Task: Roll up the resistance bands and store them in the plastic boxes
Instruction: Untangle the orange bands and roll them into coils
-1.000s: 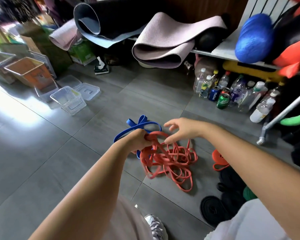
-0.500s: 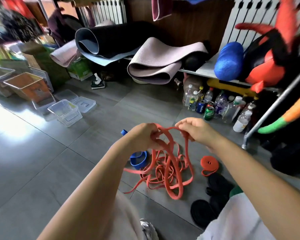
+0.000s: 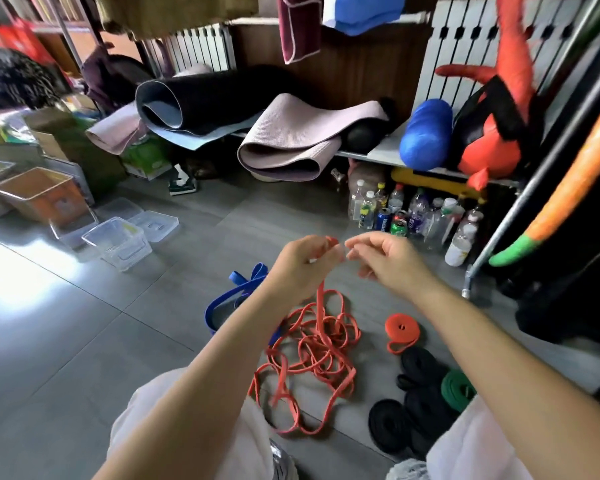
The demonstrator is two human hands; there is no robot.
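The grey tiled floor [image 3: 83, 341] filled most of the head view. At twelve o'clock a rolled pink mat [image 3: 291, 143] lay on a low shelf, with a dark mat [image 3: 201, 98] on its eleven o'clock side.

Near the middle of the floor sprawled the tangled red band [image 3: 312, 355], its loose loops spreading toward six o'clock. One strand rose from the heap into the left hand [image 3: 305, 261]. This hand's fingers were curled round the strand, and the band's end showed just above them. The right hand [image 3: 385, 263] was just beside the left, at its three o'clock. Its fingers were loosely curled and their tips met the left hand's fingers. Blur hid whether it pinched the band.

A blue band [image 3: 222, 306] lay at the heap's ten o'clock, partly behind the left forearm. A clear plastic box [image 3: 118, 242] stood open at nine o'clock from the hands, well apart from them. A flat lid [image 3: 156, 225] lay at its one o'clock.

Black rolled bands [image 3: 392, 424] sat at four o'clock from the heap, and a green rolled band [image 3: 459, 389] was tucked against them. A small red coil [image 3: 402, 329] lay at the heap's three o'clock, just beside the black rolls.
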